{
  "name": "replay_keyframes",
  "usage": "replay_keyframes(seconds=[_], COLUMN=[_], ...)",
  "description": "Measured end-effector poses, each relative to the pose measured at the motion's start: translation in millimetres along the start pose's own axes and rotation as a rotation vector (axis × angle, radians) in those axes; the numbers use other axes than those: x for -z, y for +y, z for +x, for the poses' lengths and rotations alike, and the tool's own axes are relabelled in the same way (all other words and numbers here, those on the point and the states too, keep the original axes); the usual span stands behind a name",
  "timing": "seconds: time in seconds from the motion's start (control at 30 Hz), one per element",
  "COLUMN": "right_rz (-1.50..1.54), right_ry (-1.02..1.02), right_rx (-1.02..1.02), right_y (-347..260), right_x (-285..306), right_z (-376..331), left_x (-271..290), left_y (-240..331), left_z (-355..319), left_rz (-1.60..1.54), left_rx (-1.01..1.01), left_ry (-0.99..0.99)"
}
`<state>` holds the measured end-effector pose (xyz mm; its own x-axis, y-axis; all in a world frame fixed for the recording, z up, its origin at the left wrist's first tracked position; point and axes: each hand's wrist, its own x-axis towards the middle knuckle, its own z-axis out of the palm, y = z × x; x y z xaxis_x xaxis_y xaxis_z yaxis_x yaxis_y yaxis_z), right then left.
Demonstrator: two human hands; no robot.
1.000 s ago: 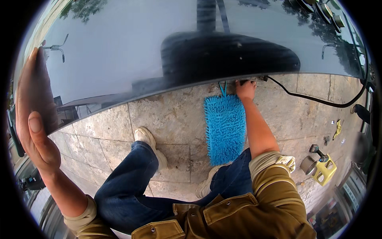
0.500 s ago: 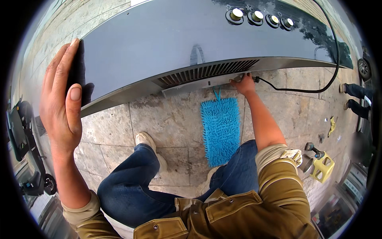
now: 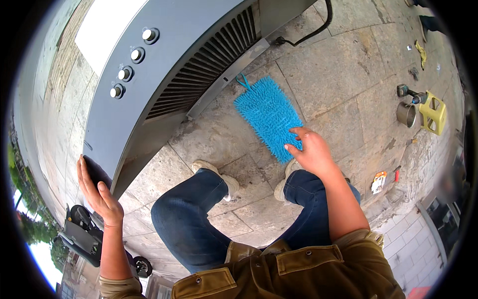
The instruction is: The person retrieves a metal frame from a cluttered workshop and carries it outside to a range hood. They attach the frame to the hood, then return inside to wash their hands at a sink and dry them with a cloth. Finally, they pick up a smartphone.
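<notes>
A large grey appliance [image 3: 107,107] with a glossy panel, several knobs and a slatted vent stands at my left. My left hand [image 3: 102,199] lies with stretched fingers against the near end of its panel. On the stone paving lies a bright blue chenille cleaning cloth [image 3: 266,112] with a hanging loop at its far corner. My right hand [image 3: 313,152] is at the cloth's near right edge, thumb and forefinger apart over the pile. Whether those fingertips press on the cloth is hard to see.
A black cable [image 3: 311,35] runs from the appliance's far end. At the right are a yellow plastic stool [image 3: 432,114], a metal pot [image 3: 406,115], a cordless drill [image 3: 411,92] and a small packet [image 3: 379,182]. A parked scooter [image 3: 84,239] stands at lower left.
My right hand has left the appliance's underside near the cable and come back to the blue cloth. My left hand stays against the panel's end. The view has turned, so the appliance now appears farther left.
</notes>
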<state>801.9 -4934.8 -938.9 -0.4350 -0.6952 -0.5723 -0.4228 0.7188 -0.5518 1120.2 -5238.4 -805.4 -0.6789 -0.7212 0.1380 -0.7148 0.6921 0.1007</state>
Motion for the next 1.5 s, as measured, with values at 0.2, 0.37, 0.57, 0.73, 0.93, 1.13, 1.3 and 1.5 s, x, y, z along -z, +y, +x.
replay_keyframes(seconds=[0.2, 0.37, 0.57, 0.73, 0.93, 1.13, 1.3, 1.5], right_rz=[0.178, 0.516, 0.991, 1.143, 1.330, 1.767, 2.053, 2.156], right_ry=[-0.039, 0.285, 0.363, 0.387, 0.606, 0.724, 0.809, 0.699], right_rx=[0.002, -0.153, -0.287, -0.378, -0.517, -0.552, -0.811, -0.720], right_y=[8.8, 15.3, 32.8, 56.9, 65.9, 90.9, 137.6, 137.6], right_x=[-21.7, -48.4, -57.7, -69.1, -95.5, -129.0, -139.3, -126.7], right_z=[-65.1, -109.0, -179.3, -212.8, -213.7, -245.7, -270.4, -259.8], left_x=[-10.8, -181.4, -422.7, -437.6, -363.1, -392.7, -464.8, -450.6], left_y=[72.9, 255.5, 195.3, 208.0, 252.5, 231.0, 289.2, 314.9], left_z=[-1.1, -25.8, -37.8, -57.4, -110.6, -114.2, -172.5, -141.7], left_rz=[-0.239, -0.521, -0.054, 0.007, -0.184, -0.278, -0.518, -0.786], left_rx=[-0.294, -0.450, -0.140, 0.166, -0.043, 0.739, 1.155, 1.137], left_ry=[0.153, -0.633, -0.767, -0.994, -1.027, -0.980, -0.918, -0.787])
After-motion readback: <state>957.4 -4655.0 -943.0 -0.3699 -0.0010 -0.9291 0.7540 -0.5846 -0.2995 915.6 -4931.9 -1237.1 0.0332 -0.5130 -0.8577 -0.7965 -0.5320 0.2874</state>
